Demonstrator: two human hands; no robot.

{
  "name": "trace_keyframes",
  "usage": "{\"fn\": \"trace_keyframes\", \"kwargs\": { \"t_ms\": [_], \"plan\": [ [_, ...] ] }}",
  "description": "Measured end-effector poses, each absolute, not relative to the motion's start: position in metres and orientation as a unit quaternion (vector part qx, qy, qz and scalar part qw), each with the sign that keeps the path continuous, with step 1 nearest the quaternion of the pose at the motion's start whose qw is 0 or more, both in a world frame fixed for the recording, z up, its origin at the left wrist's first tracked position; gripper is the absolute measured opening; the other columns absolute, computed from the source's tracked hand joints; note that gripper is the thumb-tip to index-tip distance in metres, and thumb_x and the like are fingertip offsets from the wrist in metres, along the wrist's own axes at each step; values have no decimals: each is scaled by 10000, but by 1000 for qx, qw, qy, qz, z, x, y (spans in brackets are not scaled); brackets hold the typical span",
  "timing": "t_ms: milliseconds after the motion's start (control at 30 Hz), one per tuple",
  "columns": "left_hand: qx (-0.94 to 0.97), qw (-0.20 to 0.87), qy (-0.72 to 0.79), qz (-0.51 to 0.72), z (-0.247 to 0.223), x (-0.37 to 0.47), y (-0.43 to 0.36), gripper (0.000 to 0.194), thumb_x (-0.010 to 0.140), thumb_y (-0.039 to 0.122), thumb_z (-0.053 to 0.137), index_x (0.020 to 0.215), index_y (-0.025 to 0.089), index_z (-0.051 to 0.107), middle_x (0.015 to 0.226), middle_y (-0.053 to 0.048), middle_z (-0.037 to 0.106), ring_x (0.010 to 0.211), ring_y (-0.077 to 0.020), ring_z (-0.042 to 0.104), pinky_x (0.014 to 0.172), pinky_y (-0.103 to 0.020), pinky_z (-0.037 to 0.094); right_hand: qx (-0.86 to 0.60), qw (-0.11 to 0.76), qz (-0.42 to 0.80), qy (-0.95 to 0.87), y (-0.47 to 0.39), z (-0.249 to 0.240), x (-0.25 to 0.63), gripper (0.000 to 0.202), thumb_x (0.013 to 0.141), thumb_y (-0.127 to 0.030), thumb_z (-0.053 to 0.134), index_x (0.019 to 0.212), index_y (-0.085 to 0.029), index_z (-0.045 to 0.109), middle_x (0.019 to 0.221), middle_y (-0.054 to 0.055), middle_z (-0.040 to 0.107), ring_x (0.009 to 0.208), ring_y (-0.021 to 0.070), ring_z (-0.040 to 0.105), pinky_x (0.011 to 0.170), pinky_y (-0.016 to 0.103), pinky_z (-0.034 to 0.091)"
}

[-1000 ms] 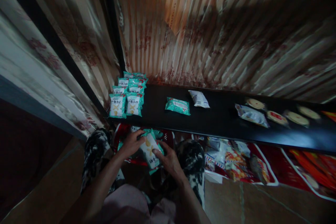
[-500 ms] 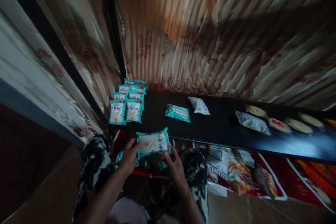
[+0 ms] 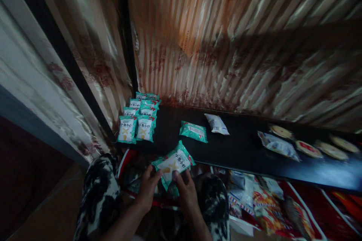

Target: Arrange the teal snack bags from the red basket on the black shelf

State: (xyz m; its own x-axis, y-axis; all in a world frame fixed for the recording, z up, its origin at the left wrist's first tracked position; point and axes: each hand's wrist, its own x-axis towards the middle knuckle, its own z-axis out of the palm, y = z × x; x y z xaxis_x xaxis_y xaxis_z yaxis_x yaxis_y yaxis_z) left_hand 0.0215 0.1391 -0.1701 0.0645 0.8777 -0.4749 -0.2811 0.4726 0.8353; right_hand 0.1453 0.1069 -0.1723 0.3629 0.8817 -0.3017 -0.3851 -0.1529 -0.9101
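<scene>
A green-and-white snack packet [image 3: 174, 163] is held tilted above the red basket between my knees. My left hand [image 3: 149, 188] grips its lower left edge, and my right hand [image 3: 185, 190] pinches its lower right side with the thumb on the front. Rows of matching packets [image 3: 145, 128] stand at the left end of the black shelf [image 3: 237, 145]. One more green packet [image 3: 194, 131] lies on the shelf, beside a white packet [image 3: 217, 124].
Round pale items [image 3: 308, 148] and a silvery packet [image 3: 278, 145] lie on the shelf's right part. Below it, a red basket [image 3: 301, 199] holds assorted snack bags. A pleated curtain [image 3: 198, 45] hangs behind, with a dark post [image 3: 127, 34] at the left.
The held packet has turned from nearly level to slanted, its right end raised, and my hands are closer together. The view has shifted, so the shelf appears slightly lower.
</scene>
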Motion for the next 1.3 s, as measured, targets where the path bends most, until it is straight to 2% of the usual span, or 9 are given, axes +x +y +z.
{"fn": "trace_keyframes", "kwargs": {
  "t_ms": [200,300,400,533,633,900,1033,1300],
  "plan": [
    [389,645,520,404,-167,28,152,317,685,346,636,934,153,605,887,-60,684,870,-202,632,735,-279,489,-600,587,463,-284,116,-159,146,557,663,-445,702,1131,-176,563,1039,85,691,981,261,626,863,351,480],
    [422,605,538,408,-174,30,163,428,685,291,615,1088,163,550,969,-69,672,858,-188,633,715,-278,497,-609,579,442,-313,125,-158,150,554,675,-459,682,1125,-166,548,999,90,698,934,261,639,820,355,496],
    [493,514,567,413,-181,29,171,518,705,243,567,1210,166,479,1121,-97,621,949,-192,609,822,-331,485,-622,565,423,-340,134,-160,155,549,694,-459,660,1136,-163,523,1014,95,688,930,259,637,814,360,497],
    [611,393,555,405,-183,30,177,449,730,210,501,1177,161,516,1225,-109,558,1148,-216,509,1002,-405,381,-644,542,404,-359,147,-159,159,532,703,-465,641,1113,-154,505,1013,106,682,915,257,642,802,357,501],
    [646,355,547,397,-182,34,180,474,749,188,464,1221,155,487,1258,-117,537,1193,-217,479,1029,-422,361,-651,540,385,-369,158,-157,162,524,714,-465,622,1120,-160,494,1013,105,683,915,254,646,799,354,503],
    [689,310,535,379,-188,47,203,523,788,179,424,1308,121,426,1379,-142,429,1294,-236,376,1067,-428,339,-707,486,300,-417,195,-154,173,515,723,-468,591,1122,-156,503,949,108,688,854,252,652,738,341,496],
    [682,337,532,373,-194,53,218,532,801,179,405,1326,97,401,1420,-161,365,1296,-241,379,1030,-397,396,-714,469,280,-438,211,-157,174,493,742,-456,561,1127,-154,496,920,102,687,817,242,647,718,331,489],
    [689,337,526,368,-202,57,231,584,788,170,404,1355,55,332,1407,-195,371,1313,-256,352,1072,-439,335,-720,443,251,-472,224,-172,180,509,735,-451,537,1114,-110,535,952,141,676,848,265,629,744,361,485]
  ]
}}
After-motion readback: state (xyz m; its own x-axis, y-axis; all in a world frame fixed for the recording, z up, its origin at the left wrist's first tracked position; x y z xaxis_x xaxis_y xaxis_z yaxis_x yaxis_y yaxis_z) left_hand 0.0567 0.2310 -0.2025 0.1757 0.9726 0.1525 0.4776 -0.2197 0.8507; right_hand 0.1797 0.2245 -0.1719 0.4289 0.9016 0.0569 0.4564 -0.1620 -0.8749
